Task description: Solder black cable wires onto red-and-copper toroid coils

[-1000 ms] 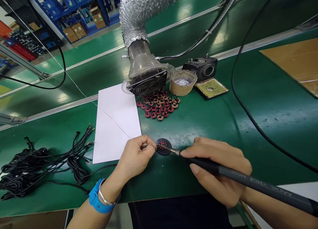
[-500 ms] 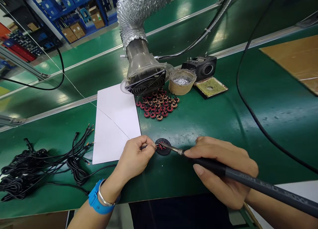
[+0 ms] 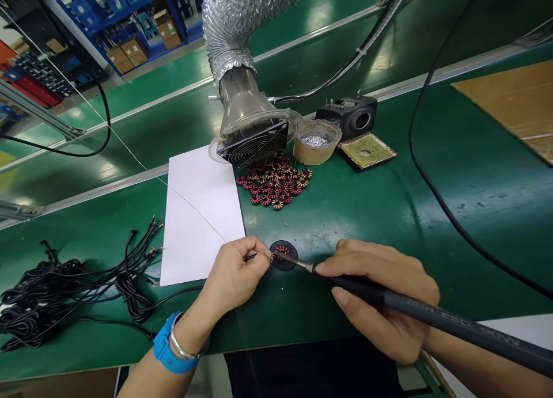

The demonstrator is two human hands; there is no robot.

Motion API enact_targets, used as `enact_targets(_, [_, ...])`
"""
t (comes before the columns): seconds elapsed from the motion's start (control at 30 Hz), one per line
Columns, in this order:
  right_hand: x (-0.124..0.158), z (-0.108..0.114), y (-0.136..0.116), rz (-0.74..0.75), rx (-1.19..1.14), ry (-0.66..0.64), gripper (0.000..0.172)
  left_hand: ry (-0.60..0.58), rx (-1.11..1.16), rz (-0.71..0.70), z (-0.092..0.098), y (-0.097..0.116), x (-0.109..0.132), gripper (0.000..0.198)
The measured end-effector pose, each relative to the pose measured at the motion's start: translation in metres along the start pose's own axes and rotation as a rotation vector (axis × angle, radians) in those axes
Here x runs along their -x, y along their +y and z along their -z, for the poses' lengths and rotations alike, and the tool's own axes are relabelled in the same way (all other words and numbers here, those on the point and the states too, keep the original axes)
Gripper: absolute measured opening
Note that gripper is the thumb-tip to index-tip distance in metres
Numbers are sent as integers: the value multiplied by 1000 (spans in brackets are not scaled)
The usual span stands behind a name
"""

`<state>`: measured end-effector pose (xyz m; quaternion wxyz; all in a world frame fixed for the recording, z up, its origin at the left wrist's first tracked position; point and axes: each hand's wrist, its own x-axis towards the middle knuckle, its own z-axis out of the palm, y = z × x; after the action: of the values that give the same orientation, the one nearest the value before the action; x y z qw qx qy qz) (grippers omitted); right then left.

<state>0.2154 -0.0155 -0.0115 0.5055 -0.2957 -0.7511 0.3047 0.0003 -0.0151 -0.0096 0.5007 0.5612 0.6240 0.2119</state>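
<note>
A small red-wound coil [image 3: 281, 251] lies on a round black pad [image 3: 290, 262] on the green bench [image 3: 389, 213]. My left hand [image 3: 235, 274] is pinched on a thin wire end [image 3: 250, 256] held against the coil's left side. My right hand [image 3: 380, 297] is wrapped round a long black soldering iron [image 3: 432, 320], whose metal tip [image 3: 294, 262] touches the coil from the right. A thin solder wire [image 3: 194, 209] runs across a white sheet [image 3: 201, 213] toward my left hand.
A heap of several red and orange coils [image 3: 276, 185] lies before a fume-extractor hood [image 3: 253, 127] on a foil duct. Beside it stand a solder pot [image 3: 316, 141], an iron stand [image 3: 352, 114] and a sponge tray [image 3: 366, 151]. Black cable bundles [image 3: 64, 288] lie at the left.
The iron tip stays on the coil; my right hand has shifted only slightly. My left hand keeps its pinch at the coil.
</note>
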Motion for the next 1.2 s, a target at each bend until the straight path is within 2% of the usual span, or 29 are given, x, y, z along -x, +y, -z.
enact_targets(0.53, [1,1,0,-1,-12,68,30,5,5,-4,-1,0,0,17])
enact_targets(0.83, [1,1,5,73,-35,136,42,-7,-7,-7,0,-2,0,16])
enact_targets(0.97, [2,0,9,4,-39,156,47,-7,-11,-7,0,-1,0,18])
enact_targets(1.07, [-6,-2,7,-22,36,79,35,-23,-11,-11,1,0,1,19])
enact_targets(1.2, [-23,-10,8,13,140,-175,19,-64,-15,-50,3,1,2,24])
